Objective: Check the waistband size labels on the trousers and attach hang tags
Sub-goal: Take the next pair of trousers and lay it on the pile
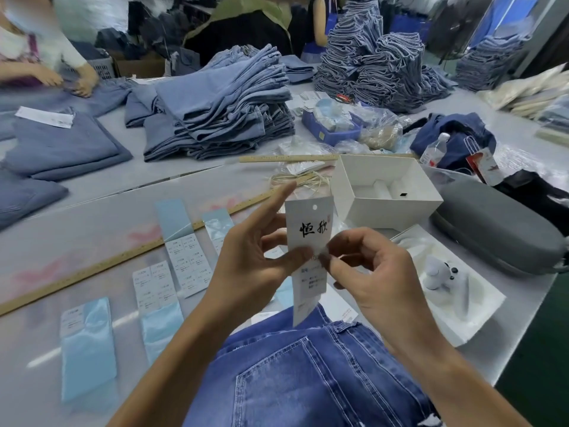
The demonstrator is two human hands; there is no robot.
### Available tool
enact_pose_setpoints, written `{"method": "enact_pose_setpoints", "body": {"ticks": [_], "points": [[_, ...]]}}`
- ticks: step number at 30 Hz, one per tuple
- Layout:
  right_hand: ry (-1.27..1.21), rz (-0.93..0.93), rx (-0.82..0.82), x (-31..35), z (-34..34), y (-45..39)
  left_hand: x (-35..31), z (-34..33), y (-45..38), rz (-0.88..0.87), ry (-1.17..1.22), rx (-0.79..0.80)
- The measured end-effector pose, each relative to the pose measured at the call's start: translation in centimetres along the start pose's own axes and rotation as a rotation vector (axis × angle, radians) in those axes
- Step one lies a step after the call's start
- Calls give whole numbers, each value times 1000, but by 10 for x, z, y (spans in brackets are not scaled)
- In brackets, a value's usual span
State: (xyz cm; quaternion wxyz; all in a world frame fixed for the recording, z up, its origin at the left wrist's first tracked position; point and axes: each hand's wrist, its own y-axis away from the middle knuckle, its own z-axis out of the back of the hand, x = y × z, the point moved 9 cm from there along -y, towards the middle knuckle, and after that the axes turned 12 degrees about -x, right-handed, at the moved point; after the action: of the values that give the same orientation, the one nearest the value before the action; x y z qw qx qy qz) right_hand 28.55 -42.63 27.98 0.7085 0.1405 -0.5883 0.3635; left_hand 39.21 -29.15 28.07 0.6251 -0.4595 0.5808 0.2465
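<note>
A white hang tag (308,223) with black characters and a punched hole stands upright above a pair of blue jeans (308,374) lying back-pocket up at the table's near edge. My left hand (255,260) holds the tag, thumb on its face and forefinger along its left edge. My right hand (369,272) pinches a small size sticker against the tag's lower right part. Sheets of size stickers (184,263) on light blue backing lie on the table to the left.
A wooden ruler (123,257) crosses the table diagonally. A bundle of string (295,180) and an open white box (385,192) lie behind the tag, a grey case (498,238) at right. Folded trouser stacks (221,112) fill the far table. Another person (46,57) works at far left.
</note>
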Motion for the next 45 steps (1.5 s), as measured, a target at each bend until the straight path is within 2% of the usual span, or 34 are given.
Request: {"method": "enact_pose_setpoints", "body": {"ticks": [2,4,7,9,12,15,20,25,30,32,34,35,37,39,43,45], "points": [[96,115,-95,5,2,1,-1,5,-2,-7,10,-41],[82,96,-108,2,2,-1,-2,11,-3,0,44,-60],[-151,-164,166,-19,-26,0,0,18,-4,27,120,-45],[-257,-221,260,-22,-38,7,2,24,-4,22,104,-70],[-320,-158,178,-21,-41,10,12,29,3,-2,26,-169],[-398,-208,129,-30,-47,13,27,25,15,6,-36,-231],[-304,-265,269,-55,-83,44,44,53,38,-2,-62,-473],[-202,-389,171,-84,-87,47,86,49,66,187,-62,-433],[-107,-408,377,-102,-88,33,108,43,76,236,-66,-385],[-105,-442,393,-123,-75,10,119,48,76,287,-54,-404],[7,-405,293,-164,-52,-29,134,53,78,350,-37,-429],[139,-377,258,-192,-40,-46,143,54,80,385,-32,-427],[508,-323,305,-255,-24,-67,156,56,83,434,-33,-430],[748,-253,312,-309,-10,-77,162,59,83,445,-53,-451],[957,-102,125,-347,12,-92,170,61,82,455,-70,-451],[1014,-61,108,-353,9,-94,174,57,84,477,-61,-433]]}}
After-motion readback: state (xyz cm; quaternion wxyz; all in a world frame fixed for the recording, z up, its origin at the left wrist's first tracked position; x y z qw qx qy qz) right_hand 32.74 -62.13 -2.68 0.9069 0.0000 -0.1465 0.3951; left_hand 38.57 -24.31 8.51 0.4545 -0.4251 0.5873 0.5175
